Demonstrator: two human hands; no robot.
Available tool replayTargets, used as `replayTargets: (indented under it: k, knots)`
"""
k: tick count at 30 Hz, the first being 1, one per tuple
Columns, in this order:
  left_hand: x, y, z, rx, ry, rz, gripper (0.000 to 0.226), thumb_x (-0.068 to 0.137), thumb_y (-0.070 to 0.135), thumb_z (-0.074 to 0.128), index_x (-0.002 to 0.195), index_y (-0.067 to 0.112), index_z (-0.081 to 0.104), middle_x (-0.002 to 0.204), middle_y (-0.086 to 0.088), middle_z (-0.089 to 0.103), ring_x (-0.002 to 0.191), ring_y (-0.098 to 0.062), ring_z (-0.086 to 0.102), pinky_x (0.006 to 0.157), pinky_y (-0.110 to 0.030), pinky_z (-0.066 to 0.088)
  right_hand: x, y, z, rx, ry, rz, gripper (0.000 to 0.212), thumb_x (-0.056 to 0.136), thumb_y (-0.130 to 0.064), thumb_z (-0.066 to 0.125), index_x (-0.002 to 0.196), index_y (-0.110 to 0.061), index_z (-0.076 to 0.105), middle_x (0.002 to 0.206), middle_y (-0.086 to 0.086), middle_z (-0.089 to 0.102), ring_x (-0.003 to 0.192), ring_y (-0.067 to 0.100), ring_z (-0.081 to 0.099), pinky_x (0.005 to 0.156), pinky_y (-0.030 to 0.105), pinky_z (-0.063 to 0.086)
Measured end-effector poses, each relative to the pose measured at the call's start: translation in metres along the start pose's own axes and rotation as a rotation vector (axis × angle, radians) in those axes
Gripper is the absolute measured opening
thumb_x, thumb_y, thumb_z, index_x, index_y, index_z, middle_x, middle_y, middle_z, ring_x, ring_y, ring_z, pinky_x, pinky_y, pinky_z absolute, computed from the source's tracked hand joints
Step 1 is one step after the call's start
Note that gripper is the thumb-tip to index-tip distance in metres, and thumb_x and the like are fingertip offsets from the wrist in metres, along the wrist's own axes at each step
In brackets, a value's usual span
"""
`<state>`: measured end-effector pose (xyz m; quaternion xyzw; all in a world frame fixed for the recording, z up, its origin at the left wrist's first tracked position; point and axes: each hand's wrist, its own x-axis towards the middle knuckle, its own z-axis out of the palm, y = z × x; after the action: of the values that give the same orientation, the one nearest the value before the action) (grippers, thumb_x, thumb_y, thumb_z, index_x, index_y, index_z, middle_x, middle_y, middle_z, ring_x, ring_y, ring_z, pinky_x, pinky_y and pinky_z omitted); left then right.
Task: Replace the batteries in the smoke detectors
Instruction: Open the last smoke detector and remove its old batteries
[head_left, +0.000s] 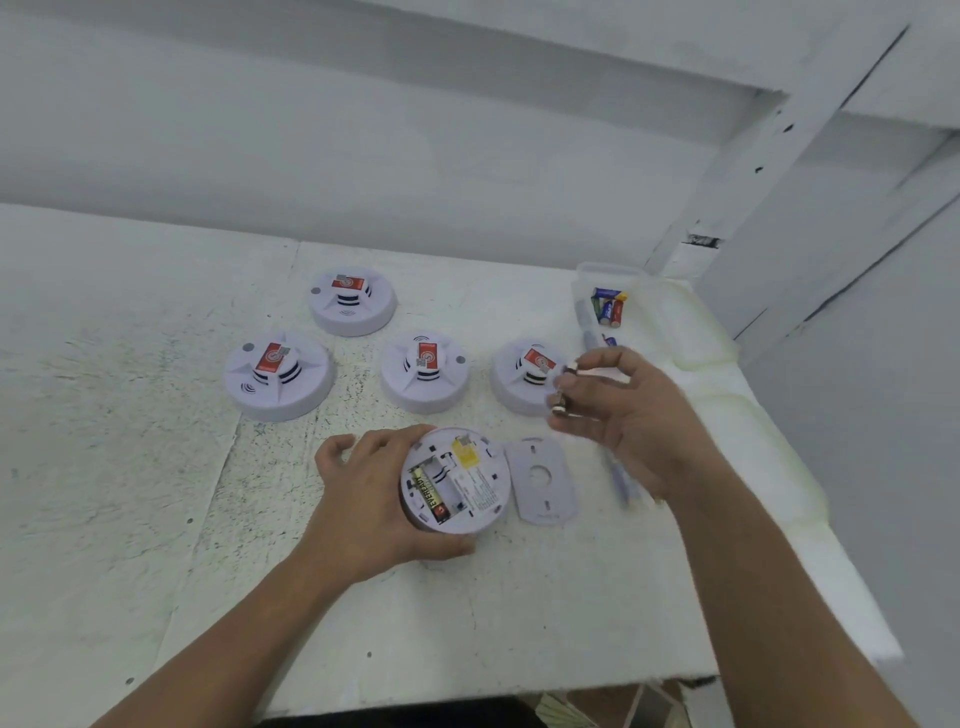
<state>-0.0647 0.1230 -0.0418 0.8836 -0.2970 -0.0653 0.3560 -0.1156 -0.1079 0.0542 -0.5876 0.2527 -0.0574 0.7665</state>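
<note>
My left hand (374, 499) grips an upturned white smoke detector (467, 480) whose battery bay is open, with one black and gold battery (430, 494) lying in it. Its loose white cover plate (543, 480) lies just to the right on the table. My right hand (628, 415) hovers above the table at the right and pinches two batteries (566, 387) in its fingertips. Several more white detectors with red labels sit face up behind: one at the back (353, 301), one at the left (278, 376), one in the middle (425, 371) and one (524, 374) partly behind my right hand.
A clear plastic box (608, 304) with several batteries stands at the back right. A white foam sheet (737, 415) lies along the table's right side. A pen-like object (621, 480) lies blurred under my right hand. The table's front edge (467, 701) is near my forearms.
</note>
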Motion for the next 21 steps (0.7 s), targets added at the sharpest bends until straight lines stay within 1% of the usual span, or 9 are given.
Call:
replayTargets:
  k: [2,4,6,10,12,15,16,18,21]
  knots:
    - [0.0,0.0,-0.001,0.007,-0.002,0.002,0.106,0.033,0.084,0.063,0.126,0.035,0.047,0.11,0.041,0.031,0.103,0.015,0.025,0.099,-0.026,0.005,0.003,-0.01,-0.021,-0.215,0.121,-0.086,0.02,0.079,0.003,0.069,0.091,-0.008,0.057,0.084,0.018,0.066,0.068,0.028,0.065,0.065,0.038,0.058]
    - [0.0,0.0,-0.001,0.007,-0.008,0.003,0.107,0.033,0.084,0.062,0.127,0.035,0.047,0.11,0.041,0.032,0.104,0.014,0.026,0.1,-0.027,0.006,0.006,-0.015,-0.04,-0.619,0.279,-0.166,0.017,0.081,-0.001,0.068,0.089,-0.013,0.058,0.082,0.013,0.068,0.065,0.027,0.066,0.066,0.039,0.059]
    - [0.0,0.0,-0.001,0.007,-0.007,0.001,0.106,0.033,0.084,0.063,0.126,0.036,0.048,0.111,0.041,0.032,0.105,0.013,0.027,0.1,-0.028,0.007,0.01,-0.013,-0.053,-1.007,0.403,-0.224,0.015,0.082,-0.005,0.065,0.088,-0.017,0.058,0.078,0.008,0.067,0.065,0.027,0.065,0.064,0.036,0.054]
    - [0.0,0.001,-0.001,0.008,0.002,0.004,0.102,0.033,0.084,0.063,0.123,0.038,0.049,0.109,0.042,0.033,0.104,0.011,0.031,0.097,-0.027,0.008,0.018,0.005,-0.062,-1.479,0.445,-0.249,0.014,0.084,0.002,0.055,0.09,-0.011,0.057,0.079,0.011,0.064,0.067,0.026,0.055,0.062,0.035,0.05]
    - [0.001,0.002,-0.001,0.003,0.002,0.006,0.1,0.033,0.084,0.063,0.122,0.041,0.048,0.109,0.043,0.032,0.103,0.011,0.03,0.097,-0.028,0.009,0.019,0.012,-0.062,-1.643,0.435,-0.205,0.018,0.086,0.007,0.048,0.091,-0.008,0.055,0.079,0.01,0.06,0.067,0.021,0.049,0.057,0.033,0.046]
    - [0.001,0.003,-0.002,0.001,-0.001,0.005,0.1,0.033,0.084,0.063,0.122,0.042,0.046,0.109,0.043,0.031,0.103,0.013,0.028,0.097,-0.027,0.008,0.018,0.021,-0.058,-1.824,0.401,-0.144,0.02,0.087,0.008,0.04,0.085,-0.011,0.046,0.069,0.001,0.043,0.067,0.019,0.043,0.048,0.028,0.029]
    - [0.001,0.003,-0.001,0.003,-0.003,0.003,0.102,0.032,0.084,0.063,0.123,0.041,0.046,0.11,0.043,0.031,0.104,0.012,0.028,0.098,-0.027,0.008,0.017,0.024,-0.057,-1.867,0.389,-0.138,0.02,0.087,0.007,0.04,0.084,-0.012,0.043,0.071,0.0,0.04,0.068,0.018,0.041,0.051,0.026,0.026]
    - [0.0,0.002,-0.001,0.004,-0.011,-0.005,0.103,0.032,0.085,0.063,0.124,0.042,0.045,0.111,0.042,0.031,0.106,0.012,0.028,0.099,-0.027,0.007,0.016,0.028,-0.055,-1.9,0.375,-0.122,0.019,0.088,0.005,0.042,0.085,-0.014,0.041,0.082,0.002,0.044,0.071,0.018,0.04,0.06,0.023,0.028]
    - [0.0,0.003,-0.002,0.004,-0.016,-0.012,0.103,0.032,0.084,0.064,0.124,0.041,0.046,0.112,0.042,0.033,0.107,0.013,0.028,0.099,-0.026,0.007,0.018,0.028,-0.054,-1.905,0.38,-0.1,0.018,0.089,0.004,0.043,0.086,-0.013,0.044,0.086,0.003,0.045,0.072,0.017,0.04,0.06,0.022,0.03]
